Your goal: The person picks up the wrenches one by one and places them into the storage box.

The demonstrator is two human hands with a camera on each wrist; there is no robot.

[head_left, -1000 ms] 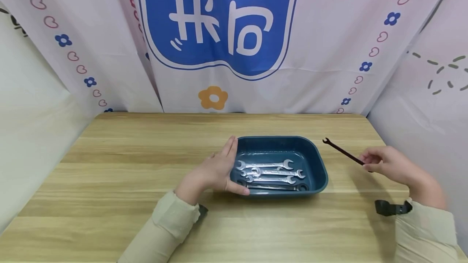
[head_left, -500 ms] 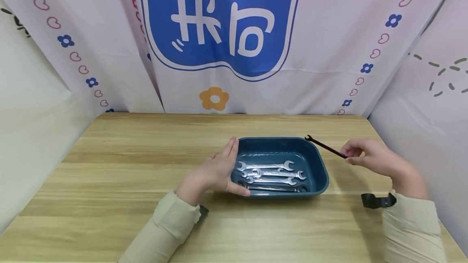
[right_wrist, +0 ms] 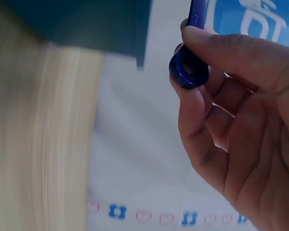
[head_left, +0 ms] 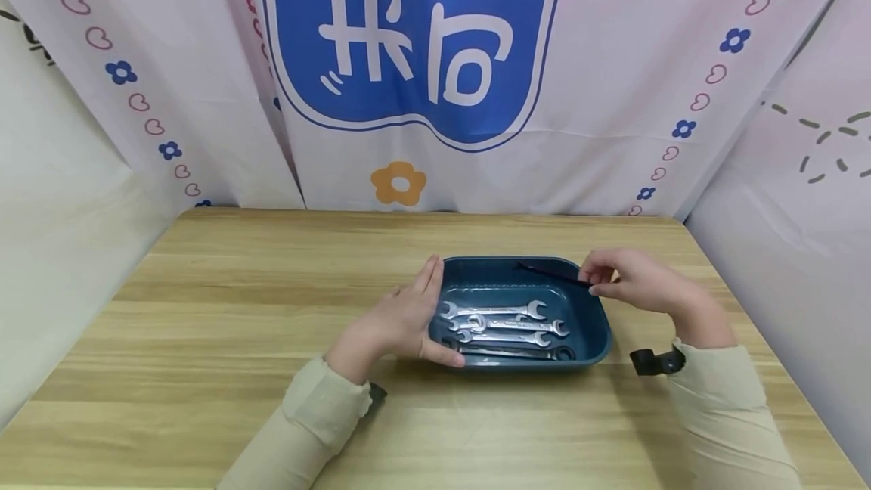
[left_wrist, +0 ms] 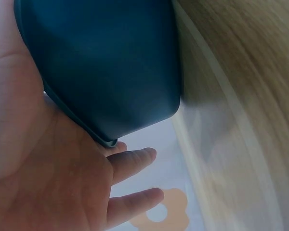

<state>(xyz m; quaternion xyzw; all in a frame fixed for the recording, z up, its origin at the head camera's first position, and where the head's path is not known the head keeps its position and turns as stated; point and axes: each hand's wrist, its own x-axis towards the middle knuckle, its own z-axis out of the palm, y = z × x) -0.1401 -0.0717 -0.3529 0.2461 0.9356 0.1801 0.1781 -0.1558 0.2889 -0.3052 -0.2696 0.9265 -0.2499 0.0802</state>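
Observation:
A dark teal basin (head_left: 597,324) stands on the wooden table, with several silver wrenches (head_left: 500,338) lying lengthwise in it. One darker wrench (head_left: 524,351) with a ring end lies along its near wall. My left hand (head_left: 401,324) rests against the basin's left end, fingers straight, thumb over the near corner of the rim. In the left wrist view the palm touches the basin's outer side. My right hand (head_left: 629,278) pinches a dark combination wrench (right_wrist: 189,70) near its ring end, between thumb and fingers. This wrench's open end points left, over the basin's far right part.
A wood-grain table (head_left: 204,339) extends around the basin. Behind it hangs a printed white cloth (head_left: 599,112) with a blue emblem. Pale cloth walls flank the table on both sides.
My right hand has moved left with the dark combination wrench, from right of the basin to its right rim, bringing the open end over the basin. My left hand and the basin stay put.

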